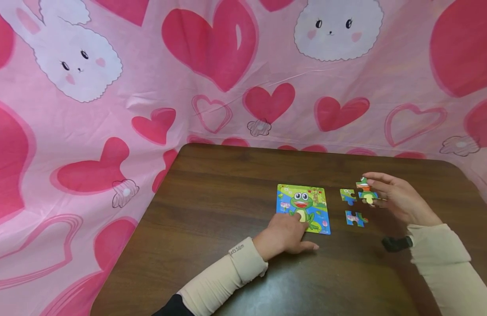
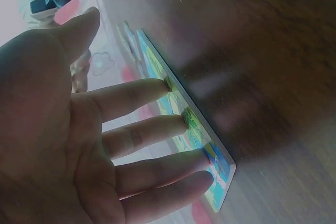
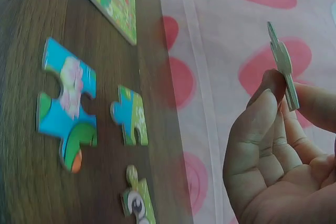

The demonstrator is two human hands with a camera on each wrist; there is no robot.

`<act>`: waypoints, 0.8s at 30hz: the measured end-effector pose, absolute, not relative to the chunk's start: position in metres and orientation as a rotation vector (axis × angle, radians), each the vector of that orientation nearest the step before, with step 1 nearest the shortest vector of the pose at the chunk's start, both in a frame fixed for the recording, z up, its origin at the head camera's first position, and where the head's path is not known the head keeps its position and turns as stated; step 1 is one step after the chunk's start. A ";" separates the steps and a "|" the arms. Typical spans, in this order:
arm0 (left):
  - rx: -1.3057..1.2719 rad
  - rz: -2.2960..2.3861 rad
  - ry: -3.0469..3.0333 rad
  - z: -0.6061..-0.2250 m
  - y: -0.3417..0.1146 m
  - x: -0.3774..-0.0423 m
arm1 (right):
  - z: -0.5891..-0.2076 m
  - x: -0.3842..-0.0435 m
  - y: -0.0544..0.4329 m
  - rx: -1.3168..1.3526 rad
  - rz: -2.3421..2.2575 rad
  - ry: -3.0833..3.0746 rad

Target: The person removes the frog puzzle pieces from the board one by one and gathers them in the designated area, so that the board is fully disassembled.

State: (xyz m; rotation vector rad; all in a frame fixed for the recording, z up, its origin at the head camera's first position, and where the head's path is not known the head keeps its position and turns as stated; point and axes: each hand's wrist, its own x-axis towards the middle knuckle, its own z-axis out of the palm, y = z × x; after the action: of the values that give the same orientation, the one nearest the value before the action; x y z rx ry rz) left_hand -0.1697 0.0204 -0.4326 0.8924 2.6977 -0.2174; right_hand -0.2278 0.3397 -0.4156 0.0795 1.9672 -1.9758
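Note:
A square frog picture puzzle (image 1: 320,206) lies on the table. My left hand (image 1: 284,232) rests on its near edge, fingers fairly straight and fingertips touching the picture; the thumb sticks out to the side. My right hand (image 1: 405,202) pinches a puzzle piece (image 3: 283,61) between thumb and finger, raised off the table and seen nearly edge-on in the right wrist view. Loose on the table are a pink-flower piece (image 3: 72,90), a green-and-blue piece (image 3: 131,116) and a piece with an eye (image 3: 137,202). In the head view the held piece and the eye piece partly overlap.
The dark brown wooden table (image 1: 212,193) has rounded far corners. A pink cloth with hearts and rabbits (image 1: 227,109) hangs behind it and to the left. A dark band (image 1: 397,244) sits at the right wrist.

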 end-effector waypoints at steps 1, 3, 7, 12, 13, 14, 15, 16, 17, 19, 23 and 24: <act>0.892 -0.216 2.697 -0.433 0.020 -0.170 | -0.416 -0.227 0.343 0.075 -1.988 1.963; 0.893 -0.214 2.697 -0.433 0.020 -0.170 | -0.417 -0.225 0.349 0.061 -2.009 1.950; 0.898 -0.206 2.699 -0.433 0.021 -0.170 | -0.419 -0.222 0.359 0.067 -2.047 1.935; 0.903 -0.191 2.701 -0.433 0.021 -0.170 | -0.424 -0.217 0.373 0.077 -2.059 1.933; 0.904 -0.189 2.699 -0.433 0.021 -0.170 | -0.425 -0.216 0.376 0.079 -2.061 1.929; 0.904 -0.191 2.698 -0.433 0.022 -0.170 | -0.426 -0.215 0.378 0.082 -2.064 1.925; 0.903 -0.192 2.698 -0.433 0.022 -0.170 | -0.427 -0.214 0.381 0.087 -2.065 1.926; 0.903 -0.198 2.697 -0.433 0.022 -0.170 | -0.428 -0.212 0.382 0.089 -2.068 1.925; 0.901 -0.202 2.698 -0.433 0.022 -0.170 | -0.429 -0.211 0.384 0.094 -2.085 1.909; 0.898 -0.208 2.698 -0.433 0.022 -0.170 | -0.431 -0.210 0.386 0.099 -2.123 1.879; 0.896 -0.204 2.698 -0.433 0.023 -0.169 | -0.435 -0.206 0.389 0.130 -2.145 1.863; 0.897 -0.202 2.696 -0.433 0.023 -0.170 | -0.436 -0.205 0.390 0.137 -2.134 1.872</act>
State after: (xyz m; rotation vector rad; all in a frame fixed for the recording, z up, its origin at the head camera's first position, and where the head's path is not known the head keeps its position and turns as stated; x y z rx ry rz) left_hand -0.1696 0.0225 -0.4331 0.8972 2.6962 -0.2017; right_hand -0.2053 0.3902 -0.4355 0.1373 1.8719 -2.1336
